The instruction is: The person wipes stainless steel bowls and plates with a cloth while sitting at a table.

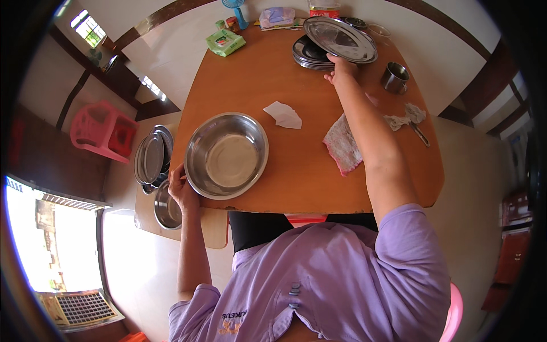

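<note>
With my right hand (342, 70), I grip the near edge of a round, shiny stainless steel plate (342, 40) at the far side of the table. The plate is tilted and overlaps a stack of steel plates (310, 53). My left hand (183, 188) holds the left rim of a wide stainless steel basin (233, 160) near the table's left front edge. Nothing lies inside the basin. Between basin and plates is a piece of white paper (284, 115). A grey cloth with pink edging (342, 147) is partly hidden under my right forearm.
On the wooden table (243, 85) are a steel mug (395, 78), a crumpled cloth strip (399, 122), a green wipes pack (225, 42) and a blue fan (239, 13). Left, a lower table (205, 226) bears steel plates (153, 158) and a bowl (166, 207). Beyond stands a pink chair (96, 132).
</note>
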`<state>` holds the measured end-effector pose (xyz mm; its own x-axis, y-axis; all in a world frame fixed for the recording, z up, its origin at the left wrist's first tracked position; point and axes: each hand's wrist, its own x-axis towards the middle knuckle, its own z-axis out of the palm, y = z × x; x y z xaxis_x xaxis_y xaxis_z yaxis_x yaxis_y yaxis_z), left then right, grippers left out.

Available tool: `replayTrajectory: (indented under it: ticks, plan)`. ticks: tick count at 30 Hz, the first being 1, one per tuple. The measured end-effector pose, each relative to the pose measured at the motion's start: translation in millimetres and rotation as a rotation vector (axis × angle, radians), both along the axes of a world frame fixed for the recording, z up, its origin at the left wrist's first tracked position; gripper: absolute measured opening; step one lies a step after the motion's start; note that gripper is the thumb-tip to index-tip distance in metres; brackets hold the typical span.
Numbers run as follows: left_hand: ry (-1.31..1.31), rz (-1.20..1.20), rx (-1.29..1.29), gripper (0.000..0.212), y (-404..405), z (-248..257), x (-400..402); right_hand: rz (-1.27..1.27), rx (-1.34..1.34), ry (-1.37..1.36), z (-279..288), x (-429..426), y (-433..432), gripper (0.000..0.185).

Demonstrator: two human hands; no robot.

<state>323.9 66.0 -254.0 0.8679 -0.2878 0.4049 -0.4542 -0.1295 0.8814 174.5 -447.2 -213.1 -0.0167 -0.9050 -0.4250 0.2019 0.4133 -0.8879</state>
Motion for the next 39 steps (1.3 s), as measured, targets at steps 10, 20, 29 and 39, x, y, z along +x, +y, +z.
replayTrajectory:
  ticks: [10,20,29,39]
  plan:
    - [-0.009,-0.034,-0.052,0.016,-2.8,12.3,-10.4,-0.027,-0.056,-0.005,1.4,0.0,6.5,0.020]
    - [0.006,-0.021,-0.059,0.017,-3.0,4.3,-4.8,0.261,-0.185,0.005,-5.8,-43.2,67.9,0.016]
    - [0.383,-0.031,-0.175,0.025,5.4,15.3,18.4,0.528,-0.093,-0.024,16.7,-93.8,117.4,0.041]
    - [0.144,-0.271,-0.134,0.029,-67.0,159.5,-41.6,0.049,-0.286,-0.045,13.2,-112.8,34.7,0.077]
